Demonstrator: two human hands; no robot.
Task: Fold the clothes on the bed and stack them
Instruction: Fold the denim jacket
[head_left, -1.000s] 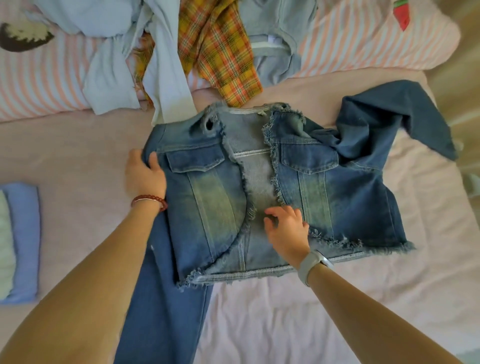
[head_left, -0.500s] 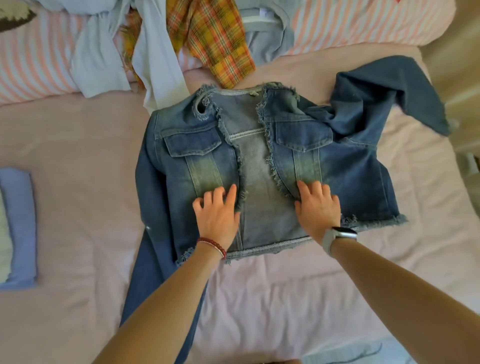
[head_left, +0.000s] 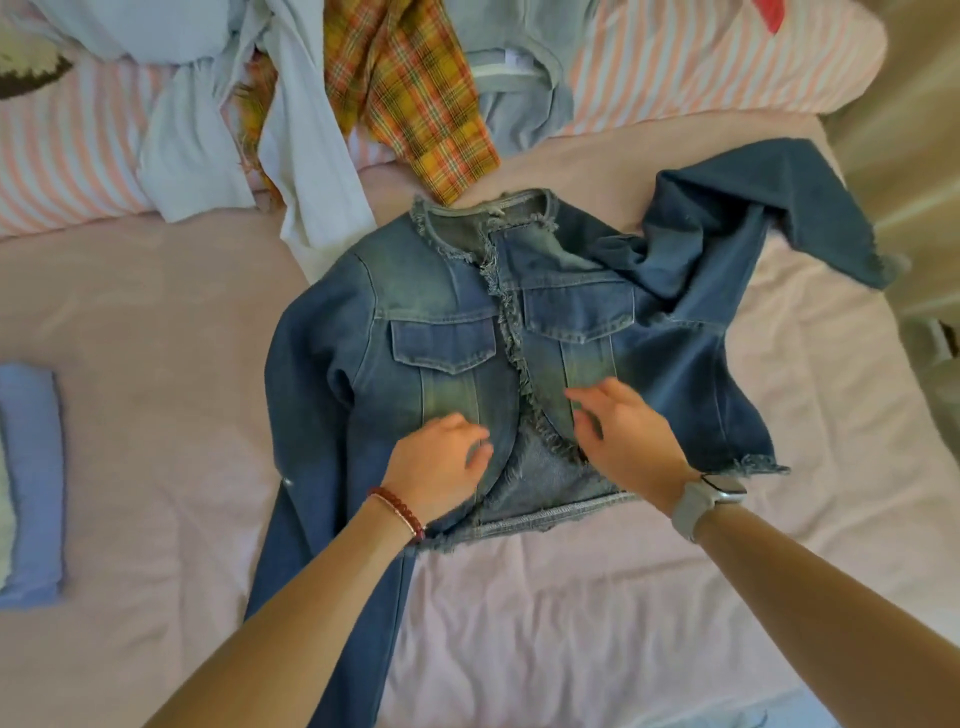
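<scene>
A blue denim jacket (head_left: 441, 312) with frayed edges lies front-up in the middle of the pink bed (head_left: 130, 364). Its two front panels almost meet. One sleeve (head_left: 311, 519) runs down toward me on the left, and the other sleeve (head_left: 753, 208) lies crumpled at the upper right. My left hand (head_left: 436, 467) rests on the lower left panel with bent fingers. My right hand (head_left: 623, 436) lies on the lower right panel, fingers relaxed. A folded blue and pale stack (head_left: 31, 483) sits at the left edge.
Unfolded clothes are heaped at the head of the bed: a yellow plaid shirt (head_left: 410, 88), a light blue shirt (head_left: 197, 130) and a grey-blue garment (head_left: 519, 78). They lie on pink-striped pillows (head_left: 701, 62). The bed's right edge drops off near the crumpled sleeve.
The jacket's front panels have closed toward each other, covering most of the lining. My left hand came from the jacket's left side onto the left panel, and both hands now sit near the hem.
</scene>
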